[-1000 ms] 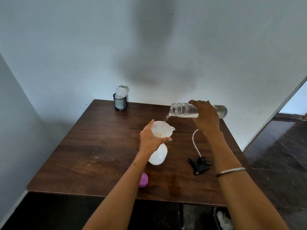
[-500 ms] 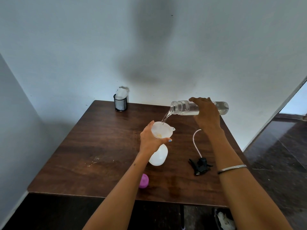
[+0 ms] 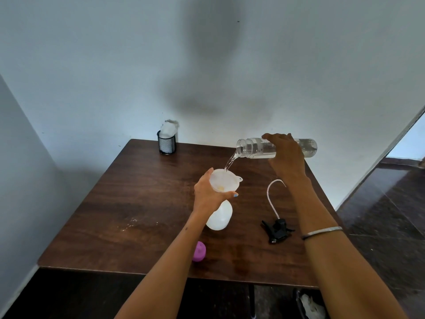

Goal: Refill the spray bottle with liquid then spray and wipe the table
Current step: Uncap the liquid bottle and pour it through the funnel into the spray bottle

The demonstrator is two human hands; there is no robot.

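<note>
A white spray bottle (image 3: 219, 217) stands in the middle of the brown table (image 3: 138, 203) with a white funnel (image 3: 226, 181) in its neck. My left hand (image 3: 207, 192) grips the funnel and bottle neck. My right hand (image 3: 286, 155) holds a clear water bottle (image 3: 255, 148) nearly level above the table, mouth to the left. A thin stream of water (image 3: 230, 163) falls from it into the funnel. The black spray head (image 3: 277, 230) with its white tube (image 3: 271, 199) lies on the table to the right of the spray bottle.
A purple cap (image 3: 199, 250) lies near the table's front edge by my left forearm. A black mesh cup (image 3: 166, 142) with a white cloth (image 3: 169, 128) stands at the back left against the wall. A bin (image 3: 308, 303) with white paper sits below the table at the right.
The water bottle has tipped slightly more level and shifted a little to the right while pouring goes on. My left hand and the spray bottle have stayed put.
</note>
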